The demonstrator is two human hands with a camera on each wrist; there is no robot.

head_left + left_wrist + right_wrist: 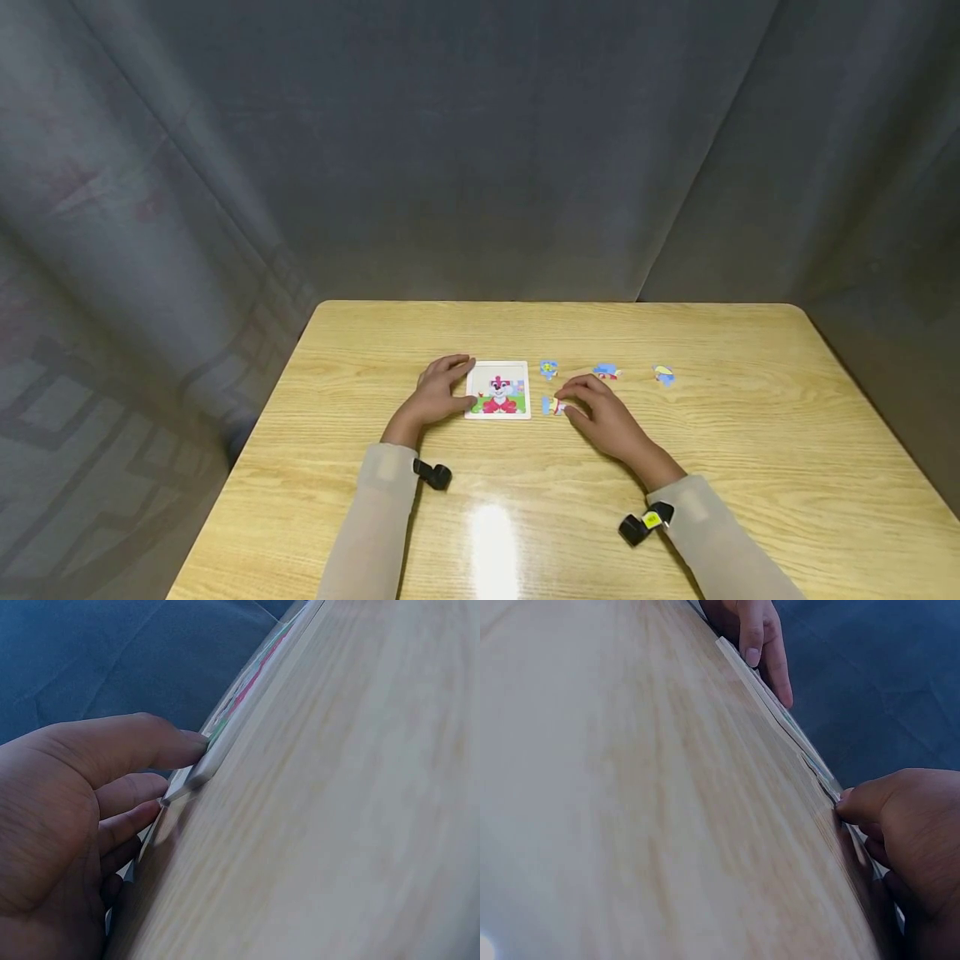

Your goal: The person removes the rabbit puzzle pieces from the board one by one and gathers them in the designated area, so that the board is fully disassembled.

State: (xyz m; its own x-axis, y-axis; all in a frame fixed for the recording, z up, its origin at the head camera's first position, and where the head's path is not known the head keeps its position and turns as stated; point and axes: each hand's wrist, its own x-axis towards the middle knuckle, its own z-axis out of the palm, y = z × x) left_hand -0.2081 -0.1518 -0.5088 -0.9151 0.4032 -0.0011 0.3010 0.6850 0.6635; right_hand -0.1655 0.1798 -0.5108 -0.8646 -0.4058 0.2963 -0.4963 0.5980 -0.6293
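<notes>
A square white-rimmed puzzle tray (498, 416) lies flat on the table, its lower part filled with a cartoon animal in pink on green. At its left edge rests my left hand (441, 393), thumb (176, 748) on the rim near the lower corner and forefinger at the upper corner. Right of the tray, my right hand (607, 419) pinches a blue, yellow and white puzzle piece (548, 406) by its right end, low over the wood. In the right wrist view the thumb (866, 801) meets that piece's edge; other fingers are partly hidden.
Loose puzzle pieces lie behind the right hand: a blue one with a yellow figure (549, 367), a blue and red one (606, 371), and a yellow and blue one (663, 374). The wooden table (375, 333) ends at a grey curtain (480, 167).
</notes>
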